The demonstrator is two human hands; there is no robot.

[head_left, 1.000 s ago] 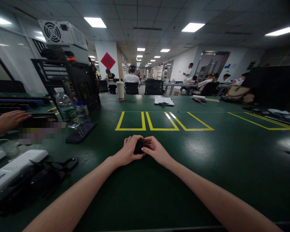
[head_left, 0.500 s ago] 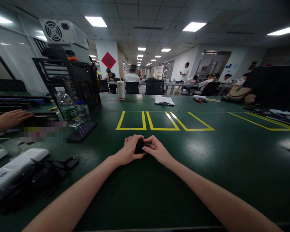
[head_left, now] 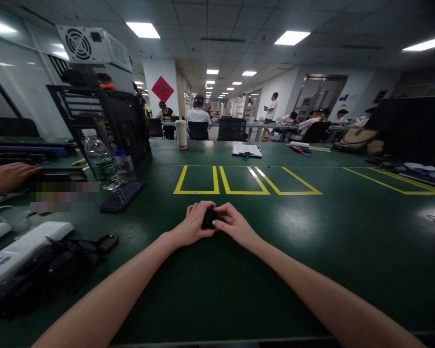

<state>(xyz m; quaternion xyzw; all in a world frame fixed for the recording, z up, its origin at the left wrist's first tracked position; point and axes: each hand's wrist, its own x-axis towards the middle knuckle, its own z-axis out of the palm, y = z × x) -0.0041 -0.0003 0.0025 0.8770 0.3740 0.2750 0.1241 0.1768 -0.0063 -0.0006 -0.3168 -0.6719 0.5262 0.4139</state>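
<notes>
Handling this small black object [head_left: 208, 221] now: my left hand [head_left: 193, 226] gripping at nine o'clock, right hand [head_left: 236, 227] pinching at three! Next move, I'd judge, calls for steadiness.

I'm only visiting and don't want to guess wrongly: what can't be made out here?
All in the head view:
- Black thing: partly hidden by the left hand and right hand; what it is can't be told.
- Co-worker's hand: its arm is cut off by the left edge.
- Clipboard: any writing is too small.
- Patch at left: blurred into squares.
</notes>
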